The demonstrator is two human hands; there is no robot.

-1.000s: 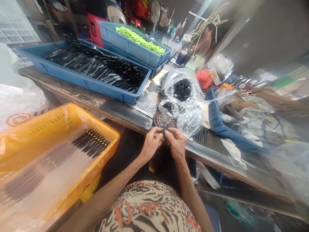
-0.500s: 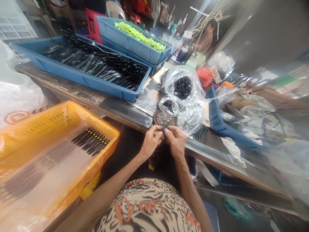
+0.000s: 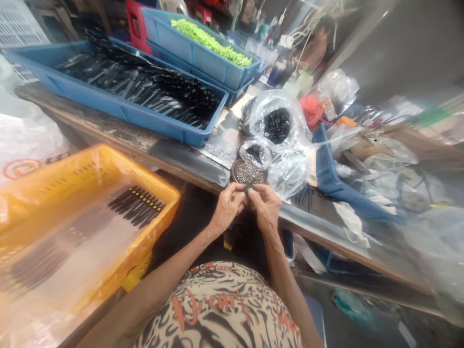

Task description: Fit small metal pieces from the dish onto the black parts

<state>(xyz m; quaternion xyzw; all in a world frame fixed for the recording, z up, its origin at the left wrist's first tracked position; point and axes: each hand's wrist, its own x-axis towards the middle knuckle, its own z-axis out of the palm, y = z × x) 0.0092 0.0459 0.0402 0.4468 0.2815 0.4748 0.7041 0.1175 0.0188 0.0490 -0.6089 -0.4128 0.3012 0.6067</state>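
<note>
Holding: in the head view we pinch a small dark piece [image 3: 247, 189] between the fingertips of both hands. The left hand [image 3: 226, 209] and the right hand [image 3: 267, 209] are closed tight on it and touch each other. The piece is too small for us to say what it is.
Place: the piece sits just above the table edge [image 3: 181, 166], right in front of a round dish [image 3: 234, 171] of tiny metal bits.
Around: clear bags [image 3: 290, 111] of black parts lie behind the dish. A long blue tray [image 3: 152, 123] of black-handled tools stands to the left, and a yellow crate [image 3: 145, 175] with black sticks [image 3: 137, 207] sits below the table.
Care: we judge it best to hold the pinch low and near the dish. Using fingertips only and turning the piece slowly means a slip lands it on the table, not in our lap.
</note>
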